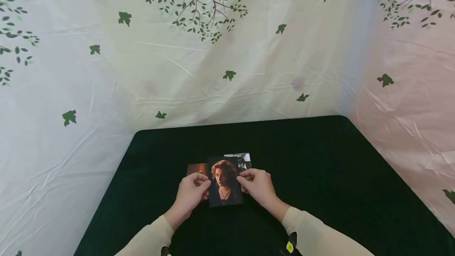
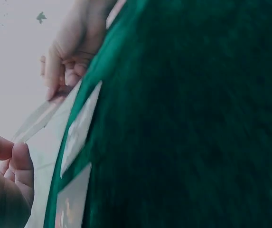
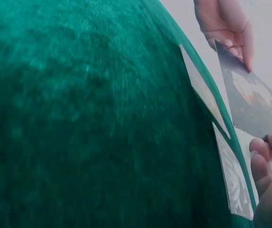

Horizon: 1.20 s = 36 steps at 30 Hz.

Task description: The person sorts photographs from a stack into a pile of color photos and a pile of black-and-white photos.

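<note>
A photo print of a person with wavy reddish hair on a dark ground is held up by its two side edges. My left hand pinches its left edge between thumb and fingers, while my right hand pinches the right edge. Behind it, on the dark green cloth, lie two more prints: a warm brown one at left and a black-and-white one at right. Both are partly hidden in the head view. From the right wrist, the held print stands apart above the brown print and the black-and-white print.
A table under dark green velvety cloth spreads around the prints. Pale hanging fabric with leaf and branch patterns encloses its back and sides. Dark bands with yellow marks sit at both cream sleeves.
</note>
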{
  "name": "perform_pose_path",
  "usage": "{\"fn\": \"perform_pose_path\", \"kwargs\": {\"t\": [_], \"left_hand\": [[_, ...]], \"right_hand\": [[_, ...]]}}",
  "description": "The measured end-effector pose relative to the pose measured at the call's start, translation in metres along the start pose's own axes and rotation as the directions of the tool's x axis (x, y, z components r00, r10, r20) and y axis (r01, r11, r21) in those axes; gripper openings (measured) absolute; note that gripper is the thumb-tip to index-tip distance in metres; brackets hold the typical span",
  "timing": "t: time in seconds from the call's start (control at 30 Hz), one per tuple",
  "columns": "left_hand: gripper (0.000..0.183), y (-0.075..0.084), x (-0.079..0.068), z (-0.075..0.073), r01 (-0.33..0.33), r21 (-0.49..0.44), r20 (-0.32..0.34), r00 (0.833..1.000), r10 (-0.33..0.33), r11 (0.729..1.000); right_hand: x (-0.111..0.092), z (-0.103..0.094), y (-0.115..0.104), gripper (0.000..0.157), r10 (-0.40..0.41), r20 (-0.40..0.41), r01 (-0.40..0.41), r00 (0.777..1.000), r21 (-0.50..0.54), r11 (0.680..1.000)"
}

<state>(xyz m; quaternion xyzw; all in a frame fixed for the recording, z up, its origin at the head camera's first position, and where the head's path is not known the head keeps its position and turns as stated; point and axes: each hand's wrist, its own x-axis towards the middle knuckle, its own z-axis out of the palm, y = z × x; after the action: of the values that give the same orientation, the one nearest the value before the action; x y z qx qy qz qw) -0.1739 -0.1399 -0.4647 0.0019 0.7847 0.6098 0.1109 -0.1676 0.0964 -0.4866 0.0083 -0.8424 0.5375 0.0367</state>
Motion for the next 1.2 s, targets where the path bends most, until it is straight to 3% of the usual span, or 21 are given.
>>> {"fn": "perform_pose_path", "kwargs": {"t": [0.23,0.57,0.93,1.2], "left_hand": [[0.018,-0.01,0.001,-0.014,0.01,0.061,-0.049,0.999,-0.007,0.998],[0.012,-0.017,0.008,-0.027,0.016,0.16,-0.137,0.991,0.006,0.987],[0.014,-0.028,0.016,-0.042,0.037,0.198,-0.146,0.989,-0.007,0.979],[0.016,-0.029,0.022,-0.051,0.089,0.215,-0.151,0.987,-0.057,0.972]], "right_hand": [[0.004,0.015,-0.005,0.006,-0.024,0.051,0.022,0.998,0.029,0.999],[0.012,0.035,-0.013,0.004,-0.031,0.059,0.029,0.998,0.04,0.999],[0.02,0.06,-0.014,0.004,-0.014,0.058,0.012,0.998,0.03,0.999],[0.023,0.066,-0.02,0.009,0.01,0.083,-0.008,0.996,-0.03,1.0]]}}
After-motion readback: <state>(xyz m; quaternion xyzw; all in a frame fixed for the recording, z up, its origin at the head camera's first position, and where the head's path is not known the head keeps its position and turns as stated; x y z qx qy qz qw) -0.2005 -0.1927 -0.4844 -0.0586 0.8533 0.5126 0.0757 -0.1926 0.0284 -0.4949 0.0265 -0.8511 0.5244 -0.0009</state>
